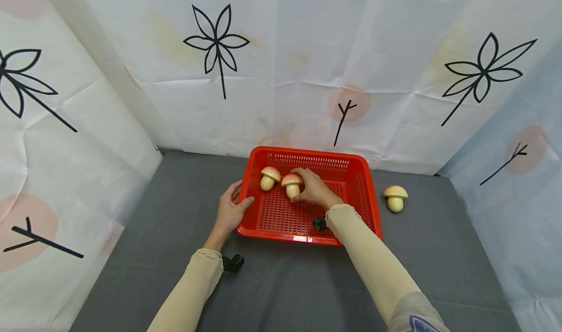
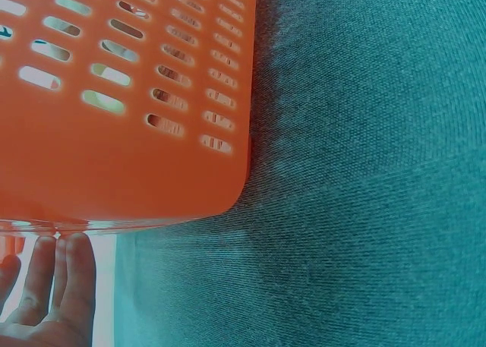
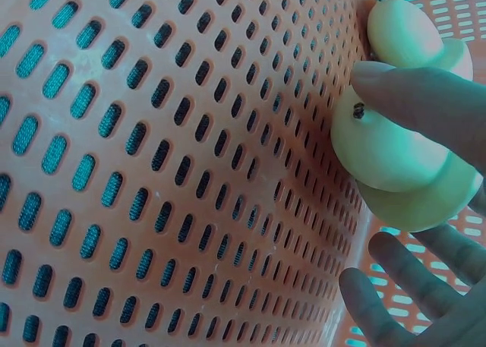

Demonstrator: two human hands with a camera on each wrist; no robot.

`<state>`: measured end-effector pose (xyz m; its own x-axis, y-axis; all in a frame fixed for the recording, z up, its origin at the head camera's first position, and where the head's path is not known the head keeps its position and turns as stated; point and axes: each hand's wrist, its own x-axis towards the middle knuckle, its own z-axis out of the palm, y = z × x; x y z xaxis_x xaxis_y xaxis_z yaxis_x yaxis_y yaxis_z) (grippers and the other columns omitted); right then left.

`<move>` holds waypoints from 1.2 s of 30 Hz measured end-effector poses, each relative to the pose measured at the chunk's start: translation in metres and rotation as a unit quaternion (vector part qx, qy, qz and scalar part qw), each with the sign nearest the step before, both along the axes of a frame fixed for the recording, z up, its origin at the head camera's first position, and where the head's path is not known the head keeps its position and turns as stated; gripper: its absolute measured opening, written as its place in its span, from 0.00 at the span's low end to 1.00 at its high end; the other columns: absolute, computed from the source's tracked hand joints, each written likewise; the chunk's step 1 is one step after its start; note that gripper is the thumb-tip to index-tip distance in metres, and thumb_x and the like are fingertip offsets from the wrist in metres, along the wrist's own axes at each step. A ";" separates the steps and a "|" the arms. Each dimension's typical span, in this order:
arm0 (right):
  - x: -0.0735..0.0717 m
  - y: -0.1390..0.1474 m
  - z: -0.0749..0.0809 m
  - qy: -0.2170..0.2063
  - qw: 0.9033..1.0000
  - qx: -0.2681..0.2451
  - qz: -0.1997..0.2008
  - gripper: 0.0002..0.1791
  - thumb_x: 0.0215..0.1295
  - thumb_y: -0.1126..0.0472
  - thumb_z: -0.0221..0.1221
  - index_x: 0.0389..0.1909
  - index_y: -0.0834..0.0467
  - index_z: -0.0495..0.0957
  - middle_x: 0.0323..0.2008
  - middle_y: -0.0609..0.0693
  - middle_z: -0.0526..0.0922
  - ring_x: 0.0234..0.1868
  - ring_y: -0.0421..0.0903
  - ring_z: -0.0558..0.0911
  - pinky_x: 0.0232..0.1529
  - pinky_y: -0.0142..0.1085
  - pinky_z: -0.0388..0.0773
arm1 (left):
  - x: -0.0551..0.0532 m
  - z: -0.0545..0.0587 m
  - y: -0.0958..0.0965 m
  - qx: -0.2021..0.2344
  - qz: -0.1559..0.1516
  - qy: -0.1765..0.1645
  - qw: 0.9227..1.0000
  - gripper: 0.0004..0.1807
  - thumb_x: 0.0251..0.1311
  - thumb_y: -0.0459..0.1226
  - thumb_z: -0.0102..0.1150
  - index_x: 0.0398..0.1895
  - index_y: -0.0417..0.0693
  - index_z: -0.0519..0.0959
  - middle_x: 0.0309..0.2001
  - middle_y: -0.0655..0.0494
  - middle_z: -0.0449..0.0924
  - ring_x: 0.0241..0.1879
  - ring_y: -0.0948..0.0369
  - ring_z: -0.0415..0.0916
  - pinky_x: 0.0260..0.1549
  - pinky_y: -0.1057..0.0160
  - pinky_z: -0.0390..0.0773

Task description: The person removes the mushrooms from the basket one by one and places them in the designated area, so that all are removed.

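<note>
A toy mushroom [image 1: 291,184] with a reddish cap and pale stem is held in my right hand [image 1: 315,190], inside a red plastic basket [image 1: 281,218]. In the right wrist view, the thumb [image 3: 414,96] lies across the held mushroom's stem, with fingers on the cap side. Just left of it, a second toy mushroom [image 1: 270,177] lies in the basket. My left hand [image 1: 229,212] grips the basket's left side, thumb over the rim and fingers against the outer wall. Those fingers [image 2: 76,279] show at the basket's edge in the left wrist view.
To the right of the basket, a third toy mushroom [image 1: 395,198] lies on the grey tabletop [image 1: 175,200]. White cloth with printed flowers [image 1: 298,68] hangs behind and along both sides. The basket's far rim is close to the back cloth.
</note>
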<state>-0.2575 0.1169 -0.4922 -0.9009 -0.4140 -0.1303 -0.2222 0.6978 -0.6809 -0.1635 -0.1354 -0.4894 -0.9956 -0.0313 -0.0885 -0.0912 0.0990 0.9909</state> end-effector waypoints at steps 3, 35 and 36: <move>0.001 0.001 0.001 0.000 1.000 0.000 -0.001 0.46 0.49 0.61 0.79 0.70 0.58 0.68 0.62 0.58 0.74 0.61 0.56 0.73 0.61 0.52 0.74 | 0.004 0.009 0.001 -0.003 -0.003 0.000 1.000 0.34 0.68 0.26 0.58 0.76 0.34 0.59 0.66 0.29 0.69 0.61 0.37 0.74 0.56 0.36 0.75; 0.026 0.031 0.046 0.043 0.996 -0.076 -0.013 0.46 0.50 0.58 0.79 0.70 0.58 0.68 0.60 0.54 0.77 0.60 0.53 0.76 0.62 0.53 0.74 | 0.010 0.022 0.005 -0.019 0.000 0.004 1.000 0.33 0.68 0.26 0.59 0.75 0.32 0.60 0.64 0.29 0.71 0.60 0.37 0.75 0.56 0.38 0.76; 0.028 0.032 0.048 0.044 0.996 -0.083 -0.013 0.46 0.50 0.58 0.79 0.70 0.58 0.68 0.60 0.54 0.77 0.59 0.54 0.76 0.62 0.54 0.74 | 0.008 0.017 0.004 -0.019 0.000 0.006 1.000 0.33 0.68 0.26 0.59 0.75 0.32 0.60 0.64 0.29 0.71 0.60 0.37 0.75 0.56 0.37 0.76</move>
